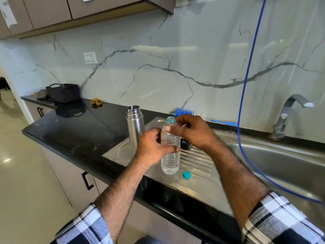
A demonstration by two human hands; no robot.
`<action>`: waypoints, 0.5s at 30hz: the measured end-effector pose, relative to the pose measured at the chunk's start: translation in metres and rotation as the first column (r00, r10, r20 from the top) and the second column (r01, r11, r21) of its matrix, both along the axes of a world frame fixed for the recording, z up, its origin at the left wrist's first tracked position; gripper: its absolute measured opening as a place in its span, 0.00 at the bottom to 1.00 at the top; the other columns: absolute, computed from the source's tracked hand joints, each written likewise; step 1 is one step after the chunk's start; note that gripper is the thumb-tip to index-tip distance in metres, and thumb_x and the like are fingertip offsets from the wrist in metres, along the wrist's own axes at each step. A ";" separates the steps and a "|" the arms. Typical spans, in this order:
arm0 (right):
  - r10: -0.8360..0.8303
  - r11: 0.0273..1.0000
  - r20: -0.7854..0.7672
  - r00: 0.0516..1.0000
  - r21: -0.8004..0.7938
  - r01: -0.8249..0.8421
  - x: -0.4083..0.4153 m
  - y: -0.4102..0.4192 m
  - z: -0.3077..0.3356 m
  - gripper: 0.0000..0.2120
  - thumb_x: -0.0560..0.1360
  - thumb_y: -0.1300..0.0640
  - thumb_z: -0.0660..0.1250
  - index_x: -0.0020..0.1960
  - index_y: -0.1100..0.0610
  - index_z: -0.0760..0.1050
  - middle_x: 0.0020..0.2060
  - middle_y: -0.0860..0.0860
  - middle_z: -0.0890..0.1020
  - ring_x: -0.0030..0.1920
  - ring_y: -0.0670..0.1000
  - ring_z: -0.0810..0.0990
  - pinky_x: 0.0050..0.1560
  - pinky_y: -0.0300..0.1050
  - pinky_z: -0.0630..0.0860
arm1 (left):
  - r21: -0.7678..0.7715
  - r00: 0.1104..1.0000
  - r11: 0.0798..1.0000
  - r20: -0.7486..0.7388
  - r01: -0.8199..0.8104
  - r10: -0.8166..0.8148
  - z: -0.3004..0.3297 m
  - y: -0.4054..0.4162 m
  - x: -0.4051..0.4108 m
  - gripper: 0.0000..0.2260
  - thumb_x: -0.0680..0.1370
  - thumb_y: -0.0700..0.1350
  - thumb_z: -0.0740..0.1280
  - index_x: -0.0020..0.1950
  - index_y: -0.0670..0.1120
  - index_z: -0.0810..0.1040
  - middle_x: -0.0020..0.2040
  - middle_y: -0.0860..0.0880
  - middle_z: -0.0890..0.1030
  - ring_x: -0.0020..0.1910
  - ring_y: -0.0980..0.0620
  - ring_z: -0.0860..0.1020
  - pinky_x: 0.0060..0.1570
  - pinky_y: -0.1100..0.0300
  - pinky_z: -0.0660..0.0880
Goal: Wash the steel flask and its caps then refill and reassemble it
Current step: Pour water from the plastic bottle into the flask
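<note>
Two hands on the plastic bottle (170,155): left hand (154,148) wrapped round its middle, right hand (191,132) fingers pinching near its neck. Steel flask (135,128) stands uncapped just left of the bottle; squeezing the thin wall or a hasty tilt may spill water past the flask's narrow mouth.

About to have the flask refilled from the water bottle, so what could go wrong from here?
1. The steel flask stands open and unheld right beside the left hand; a nudge could topple it.
2. Its narrow mouth may make water from the plastic bottle spill.
3. The teal cap lies loose on the drainboard and could slide off.
</note>
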State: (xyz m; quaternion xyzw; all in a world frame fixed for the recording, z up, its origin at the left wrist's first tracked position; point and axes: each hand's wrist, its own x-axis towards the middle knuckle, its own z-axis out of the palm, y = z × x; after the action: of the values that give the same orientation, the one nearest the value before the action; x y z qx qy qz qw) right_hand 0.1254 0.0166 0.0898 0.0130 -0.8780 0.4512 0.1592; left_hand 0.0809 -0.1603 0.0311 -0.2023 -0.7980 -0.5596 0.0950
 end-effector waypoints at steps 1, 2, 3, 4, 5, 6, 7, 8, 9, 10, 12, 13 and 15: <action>0.020 1.000 0.011 1.000 0.008 -0.020 -0.002 -0.001 -0.001 0.27 0.69 0.34 0.79 0.62 0.48 0.82 0.51 0.43 0.86 0.51 0.44 0.85 0.58 0.50 0.82 | -0.001 1.000 1.000 0.002 0.013 -0.013 0.000 0.001 0.000 0.24 0.61 0.46 0.89 0.53 0.49 0.85 0.47 0.53 0.89 0.46 0.54 0.88 0.53 0.44 0.86; 0.046 0.999 0.014 0.999 0.003 -0.047 -0.003 -0.001 -0.002 0.26 0.68 0.35 0.80 0.60 0.47 0.83 0.49 0.43 0.87 0.50 0.44 0.86 0.58 0.51 0.83 | -0.003 1.000 1.000 0.009 0.024 -0.024 -0.001 0.001 -0.001 0.26 0.60 0.47 0.89 0.55 0.49 0.84 0.48 0.53 0.89 0.47 0.53 0.88 0.53 0.44 0.85; 0.075 0.997 0.010 0.997 -0.004 -0.075 -0.003 -0.001 -0.003 0.24 0.67 0.37 0.82 0.58 0.47 0.84 0.48 0.43 0.88 0.49 0.44 0.87 0.59 0.53 0.83 | -0.007 0.999 1.000 0.018 0.030 -0.030 -0.001 0.001 -0.001 0.29 0.60 0.48 0.89 0.57 0.51 0.83 0.48 0.53 0.89 0.48 0.53 0.88 0.54 0.44 0.85; 0.102 0.995 0.005 0.995 -0.013 -0.102 -0.002 -0.001 -0.003 0.22 0.68 0.40 0.82 0.57 0.48 0.84 0.47 0.43 0.89 0.49 0.44 0.88 0.60 0.54 0.83 | -0.009 0.999 0.999 0.029 0.030 -0.030 -0.001 0.000 -0.002 0.34 0.58 0.49 0.90 0.61 0.51 0.82 0.49 0.53 0.89 0.49 0.53 0.88 0.55 0.45 0.85; 0.121 0.992 0.006 0.993 -0.022 -0.121 -0.003 0.000 -0.004 0.21 0.68 0.42 0.83 0.57 0.48 0.85 0.47 0.43 0.89 0.49 0.44 0.88 0.61 0.55 0.83 | -0.010 0.999 1.000 0.039 0.026 -0.026 0.000 0.000 -0.003 0.39 0.57 0.50 0.90 0.65 0.52 0.79 0.51 0.54 0.89 0.50 0.54 0.88 0.55 0.45 0.85; 0.139 0.990 0.008 0.990 -0.030 -0.139 -0.002 0.000 -0.003 0.22 0.67 0.43 0.84 0.57 0.48 0.85 0.48 0.43 0.89 0.50 0.44 0.88 0.61 0.55 0.83 | -0.012 0.999 1.000 0.043 0.021 -0.021 0.001 -0.001 -0.003 0.44 0.56 0.51 0.90 0.70 0.52 0.76 0.53 0.53 0.89 0.52 0.54 0.87 0.57 0.46 0.85; 0.160 0.986 0.016 0.987 -0.044 -0.159 -0.002 0.001 -0.003 0.23 0.66 0.43 0.84 0.58 0.48 0.84 0.49 0.43 0.89 0.50 0.45 0.88 0.62 0.56 0.83 | -0.017 0.999 1.000 0.046 0.015 -0.015 0.002 -0.001 -0.002 0.50 0.56 0.51 0.90 0.74 0.52 0.73 0.55 0.53 0.88 0.54 0.55 0.87 0.59 0.48 0.84; 0.178 0.983 0.025 0.984 -0.055 -0.176 -0.002 0.000 -0.003 0.26 0.65 0.42 0.85 0.59 0.48 0.84 0.50 0.43 0.89 0.51 0.46 0.88 0.62 0.56 0.83 | -0.017 0.999 1.000 0.048 0.018 -0.018 0.004 -0.001 -0.001 0.53 0.56 0.50 0.90 0.78 0.52 0.69 0.56 0.53 0.88 0.55 0.56 0.86 0.60 0.52 0.83; 0.186 0.981 0.030 0.982 -0.063 -0.184 -0.002 0.000 -0.003 0.28 0.63 0.40 0.85 0.59 0.48 0.84 0.50 0.44 0.89 0.52 0.47 0.88 0.63 0.57 0.82 | -0.015 0.998 0.999 0.050 0.029 -0.028 0.007 -0.001 0.002 0.56 0.57 0.49 0.90 0.80 0.52 0.66 0.56 0.54 0.88 0.55 0.58 0.86 0.58 0.58 0.82; 0.186 0.981 0.034 0.982 -0.062 -0.183 -0.003 0.000 -0.004 0.29 0.62 0.40 0.85 0.59 0.48 0.84 0.50 0.44 0.89 0.52 0.47 0.88 0.63 0.57 0.82 | -0.012 0.998 0.999 0.056 0.038 -0.038 0.009 -0.002 0.003 0.57 0.58 0.47 0.90 0.82 0.51 0.63 0.55 0.55 0.88 0.55 0.60 0.86 0.56 0.65 0.80; 0.174 0.984 0.026 0.984 -0.053 -0.172 -0.002 -0.001 -0.003 0.24 0.64 0.42 0.85 0.57 0.49 0.84 0.49 0.44 0.89 0.50 0.46 0.88 0.62 0.56 0.83 | 0.018 0.995 0.998 0.074 0.061 -0.062 0.011 -0.002 0.004 0.59 0.59 0.44 0.89 0.84 0.52 0.59 0.54 0.55 0.88 0.54 0.61 0.86 0.56 0.67 0.79; 0.165 0.985 0.010 0.986 -0.056 -0.164 -0.002 -0.002 -0.002 0.23 0.65 0.44 0.85 0.56 0.49 0.85 0.48 0.44 0.89 0.50 0.46 0.88 0.62 0.56 0.83 | 0.045 0.993 0.997 0.088 0.069 -0.073 0.011 -0.003 0.004 0.61 0.59 0.44 0.89 0.84 0.53 0.57 0.55 0.55 0.88 0.56 0.59 0.86 0.61 0.61 0.80; 0.142 0.988 -0.022 0.990 -0.063 -0.143 0.000 -0.004 -0.002 0.24 0.65 0.44 0.86 0.56 0.50 0.85 0.48 0.43 0.89 0.49 0.45 0.88 0.60 0.55 0.84 | 0.074 0.990 0.994 0.112 0.077 -0.085 0.010 -0.005 0.002 0.63 0.59 0.45 0.89 0.85 0.56 0.54 0.57 0.53 0.88 0.59 0.57 0.85 0.66 0.55 0.77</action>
State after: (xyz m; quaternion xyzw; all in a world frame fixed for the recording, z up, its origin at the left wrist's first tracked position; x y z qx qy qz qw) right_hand 0.1250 0.0130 0.0881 0.0745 -0.8585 0.4892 0.1346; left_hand 0.0825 -0.1656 0.0407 -0.1986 -0.7735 -0.6009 0.0332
